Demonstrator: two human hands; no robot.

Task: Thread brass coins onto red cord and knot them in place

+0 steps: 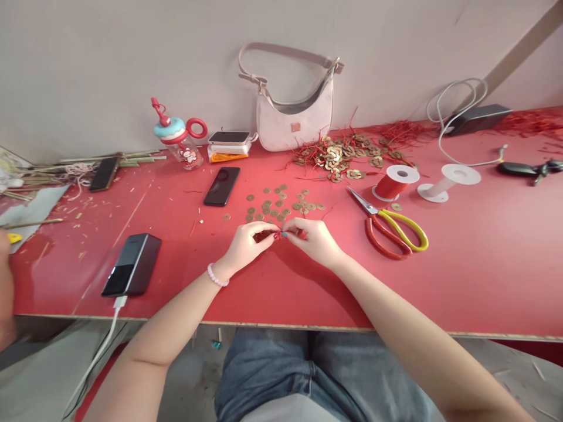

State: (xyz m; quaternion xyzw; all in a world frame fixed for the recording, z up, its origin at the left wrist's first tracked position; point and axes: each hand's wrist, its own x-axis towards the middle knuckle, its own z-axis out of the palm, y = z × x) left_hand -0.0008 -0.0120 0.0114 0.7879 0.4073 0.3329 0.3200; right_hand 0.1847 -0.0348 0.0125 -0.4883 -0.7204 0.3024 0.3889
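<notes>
My left hand (250, 241) and my right hand (314, 239) meet above the table, their thumbs and fingertips pinched together. Between the fingertips is a bit of thin red cord (281, 230); most of it is hidden by the fingers. Whether a coin hangs on it, I cannot tell. Just beyond the hands lie several loose brass-coloured coins (279, 204) with holes in the middle. Farther back is a heap of similar coins (336, 153) with red cords tied to them. Scissors (387, 225) with one red and one yellow handle lie open to the right.
Right of the coins stand a spool of red cord (391, 186) and a bare white spool (448, 183). A phone (222, 186), a cup (182, 140), a handbag (299, 117) and a cabled power bank (134, 264) are also here. Another person's arm (5, 293) shows at far left.
</notes>
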